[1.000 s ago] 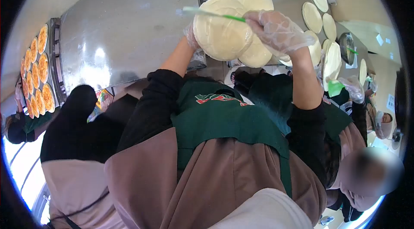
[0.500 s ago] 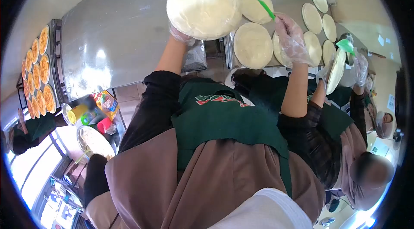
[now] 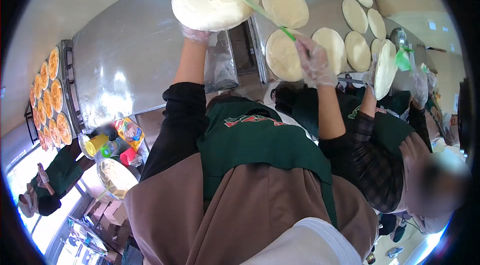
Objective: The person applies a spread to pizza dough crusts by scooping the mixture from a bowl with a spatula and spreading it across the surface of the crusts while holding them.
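My left hand, in a clear plastic glove, supports a round dough base from beneath. White cream covers the top of this base in uneven swirls. My fingers are mostly hidden under it. In my gloved right hand is the handle of a green spatula. Its cream-coated blade touches the right side of the base. Just behind my right hand, pale round bases lie on the metal table.
At right, a co-worker holds another coated base and a green spatula. Several topped pizzas stand on a rack at far left. Below the table's left side are a bowl of white cream, a yellow container and a packet.
The base in my left hand has moved left and slightly up. My right hand has shifted left and down, bringing the spatula blade onto the base. More white cream shows on it.
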